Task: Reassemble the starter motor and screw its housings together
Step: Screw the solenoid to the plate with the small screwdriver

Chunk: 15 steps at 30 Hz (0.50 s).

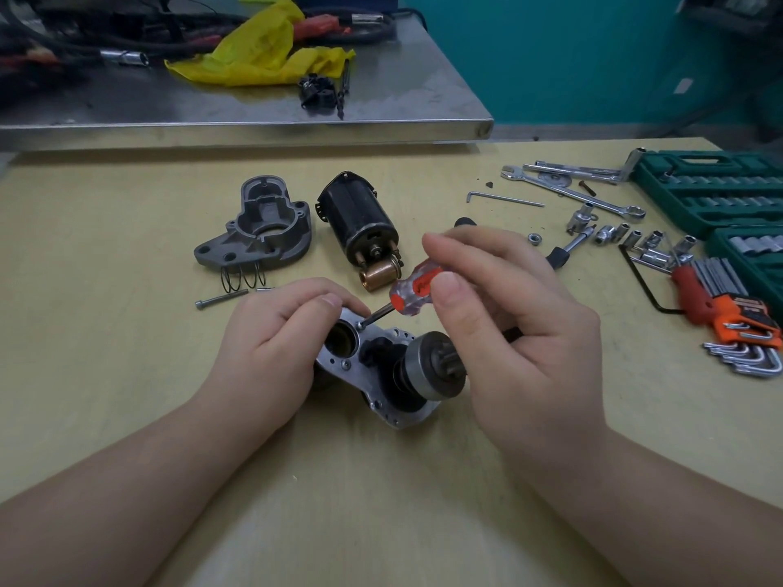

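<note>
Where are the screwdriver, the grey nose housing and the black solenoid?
screwdriver point(413, 290), head view, on its clear red handle.
grey nose housing point(258, 224), head view, on its cast body.
black solenoid point(360, 213), head view, on its cylindrical side.

A single head-worn camera looks forward and steeply down, close above the counter point(127, 374). It faces the steel table point(381, 108) beyond the counter's far edge. No second view shares the scene.
</note>
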Each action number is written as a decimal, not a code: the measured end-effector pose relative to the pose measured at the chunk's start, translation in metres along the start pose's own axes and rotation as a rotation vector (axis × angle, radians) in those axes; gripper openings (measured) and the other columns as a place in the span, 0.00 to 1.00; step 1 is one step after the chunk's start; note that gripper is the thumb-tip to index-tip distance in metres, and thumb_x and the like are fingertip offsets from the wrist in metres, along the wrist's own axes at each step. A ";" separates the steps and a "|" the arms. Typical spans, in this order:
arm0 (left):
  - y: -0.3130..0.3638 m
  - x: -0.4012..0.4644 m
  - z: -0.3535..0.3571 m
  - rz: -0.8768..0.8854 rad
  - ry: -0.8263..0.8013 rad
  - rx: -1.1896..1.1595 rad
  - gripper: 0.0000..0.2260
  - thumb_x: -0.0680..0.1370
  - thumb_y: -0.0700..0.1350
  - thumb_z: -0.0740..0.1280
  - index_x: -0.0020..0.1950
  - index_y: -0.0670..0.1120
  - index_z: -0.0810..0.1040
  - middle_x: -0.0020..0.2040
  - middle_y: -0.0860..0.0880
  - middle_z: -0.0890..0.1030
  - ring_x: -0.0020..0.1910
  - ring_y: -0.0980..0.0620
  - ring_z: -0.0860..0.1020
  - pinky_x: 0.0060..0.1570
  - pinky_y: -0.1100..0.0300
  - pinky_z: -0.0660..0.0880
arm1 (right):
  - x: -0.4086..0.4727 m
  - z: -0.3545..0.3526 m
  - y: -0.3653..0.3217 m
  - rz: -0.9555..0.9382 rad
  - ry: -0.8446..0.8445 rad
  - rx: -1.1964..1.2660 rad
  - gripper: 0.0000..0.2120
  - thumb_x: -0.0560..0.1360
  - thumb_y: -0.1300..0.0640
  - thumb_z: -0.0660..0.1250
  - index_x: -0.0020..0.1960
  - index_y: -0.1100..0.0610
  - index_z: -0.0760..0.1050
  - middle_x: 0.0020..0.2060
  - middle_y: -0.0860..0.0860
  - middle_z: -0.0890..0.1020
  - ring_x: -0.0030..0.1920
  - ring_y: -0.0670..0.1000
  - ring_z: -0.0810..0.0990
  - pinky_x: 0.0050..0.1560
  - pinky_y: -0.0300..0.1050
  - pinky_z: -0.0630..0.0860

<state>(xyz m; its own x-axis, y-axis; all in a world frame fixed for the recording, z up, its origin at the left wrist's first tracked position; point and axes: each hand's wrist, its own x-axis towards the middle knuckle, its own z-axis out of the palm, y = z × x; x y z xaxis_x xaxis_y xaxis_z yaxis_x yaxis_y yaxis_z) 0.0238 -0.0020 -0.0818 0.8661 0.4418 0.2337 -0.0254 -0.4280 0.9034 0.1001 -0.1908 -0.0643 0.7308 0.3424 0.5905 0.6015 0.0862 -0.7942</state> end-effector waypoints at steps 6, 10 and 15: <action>-0.001 0.000 0.000 0.011 0.002 -0.010 0.15 0.79 0.45 0.60 0.45 0.55 0.86 0.44 0.53 0.87 0.48 0.53 0.84 0.48 0.56 0.78 | 0.002 0.000 0.002 -0.014 -0.022 -0.007 0.13 0.81 0.65 0.71 0.62 0.52 0.83 0.50 0.41 0.85 0.53 0.52 0.85 0.51 0.39 0.77; -0.001 0.001 0.000 0.012 -0.003 -0.023 0.15 0.79 0.45 0.60 0.45 0.55 0.86 0.44 0.53 0.88 0.49 0.53 0.85 0.47 0.58 0.78 | 0.002 0.000 0.003 -0.006 -0.008 0.008 0.09 0.80 0.61 0.73 0.60 0.53 0.84 0.50 0.44 0.85 0.53 0.56 0.86 0.51 0.48 0.80; -0.001 0.000 0.000 0.004 0.002 -0.026 0.15 0.79 0.45 0.60 0.45 0.56 0.86 0.43 0.53 0.87 0.47 0.54 0.84 0.44 0.59 0.77 | -0.001 -0.002 0.005 -0.011 -0.019 0.005 0.12 0.82 0.65 0.68 0.63 0.57 0.84 0.59 0.48 0.84 0.58 0.56 0.85 0.53 0.53 0.82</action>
<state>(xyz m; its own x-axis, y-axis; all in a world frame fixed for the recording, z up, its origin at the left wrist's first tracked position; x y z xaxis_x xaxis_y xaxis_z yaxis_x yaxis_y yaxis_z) 0.0241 -0.0019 -0.0827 0.8651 0.4416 0.2379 -0.0417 -0.4094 0.9114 0.1031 -0.1929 -0.0687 0.7180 0.3591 0.5963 0.6076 0.0947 -0.7886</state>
